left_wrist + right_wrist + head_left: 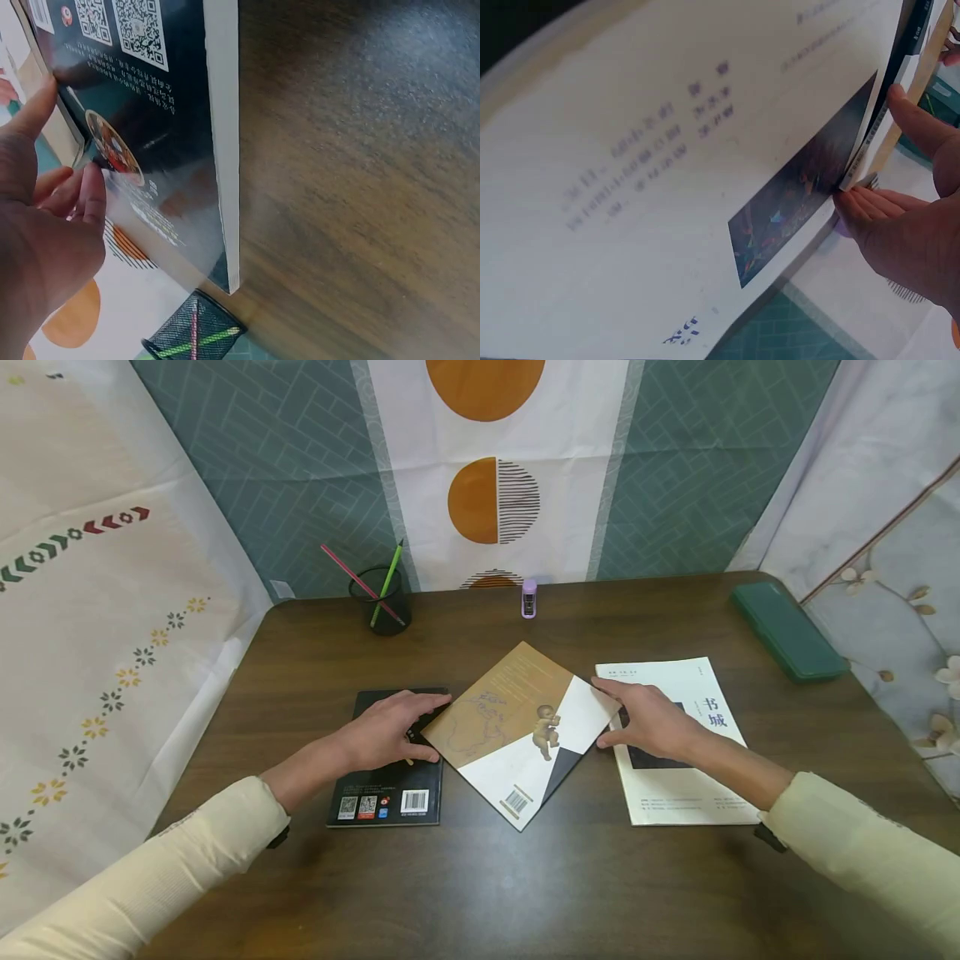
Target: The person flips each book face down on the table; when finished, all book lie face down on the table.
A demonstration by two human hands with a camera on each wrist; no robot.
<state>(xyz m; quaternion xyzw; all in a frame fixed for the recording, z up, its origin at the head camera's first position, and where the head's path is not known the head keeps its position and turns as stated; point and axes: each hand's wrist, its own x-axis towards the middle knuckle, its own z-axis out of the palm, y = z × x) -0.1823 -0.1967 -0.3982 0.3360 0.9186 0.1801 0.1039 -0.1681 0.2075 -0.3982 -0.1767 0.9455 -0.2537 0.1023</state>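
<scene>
A tan-and-white book [517, 718] with a cherub figure and a barcode lies turned like a diamond in the middle. My left hand [390, 731] holds its left corner, thumb and fingers spread about the edges. Around its right corner my right hand [648, 718] is placed the same way, with the thumb [904, 101] against the book's edge in the right wrist view. Beneath my left hand is a black book [382, 802] with QR codes. A white book [686, 793] with a dark picture lies under my right hand. Whether the tan-and-white book is lifted, I cannot tell.
At the back left stands a black mesh pen cup [390, 614] with a pink and a green pencil. A small purple-capped bottle [528, 600] is at the back edge. A green case [790, 631] lies at the right of the brown table [480, 893].
</scene>
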